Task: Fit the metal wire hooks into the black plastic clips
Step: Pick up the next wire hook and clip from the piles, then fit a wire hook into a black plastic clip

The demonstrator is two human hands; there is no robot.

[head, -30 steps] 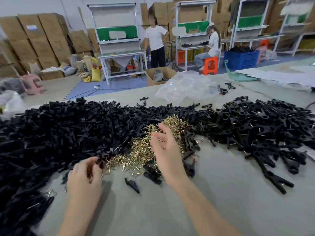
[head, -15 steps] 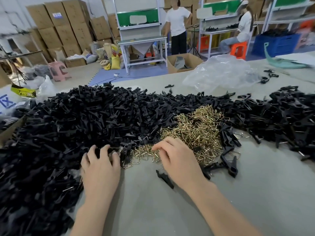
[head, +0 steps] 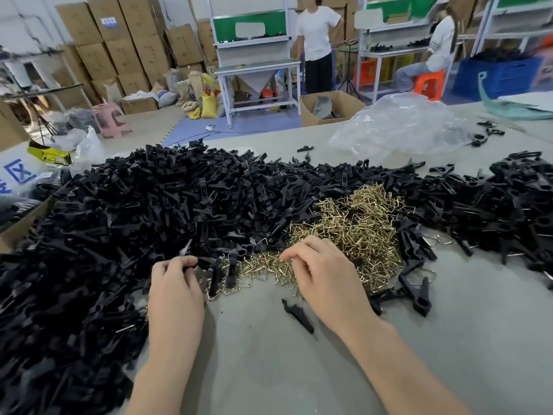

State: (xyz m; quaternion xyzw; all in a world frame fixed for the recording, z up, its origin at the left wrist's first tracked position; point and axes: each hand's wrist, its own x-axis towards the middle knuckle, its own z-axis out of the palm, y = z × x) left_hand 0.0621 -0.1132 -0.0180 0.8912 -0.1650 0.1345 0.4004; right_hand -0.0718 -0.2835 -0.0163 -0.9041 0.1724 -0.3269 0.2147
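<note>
Thousands of black plastic clips point(head: 134, 220) lie heaped on the grey counter point(head: 449, 339), flanking a gold-coloured heap of wire hooks point(head: 353, 229) on its left, far and right sides. Just left of the heap's near edge, the left hand point(head: 175, 283) curls its fingers round one black clip point(head: 201, 262). The right hand point(head: 323, 274) is curled, its fingertips dug into the heap's near edge; I cannot tell whether it grips a hook. Just nearer than the heap a loose clip point(head: 297, 315) lies flat, its long axis diagonal and its far end pointing left. Beyond the heap sits a crumpled clear plastic bag point(head: 398, 127).
</note>
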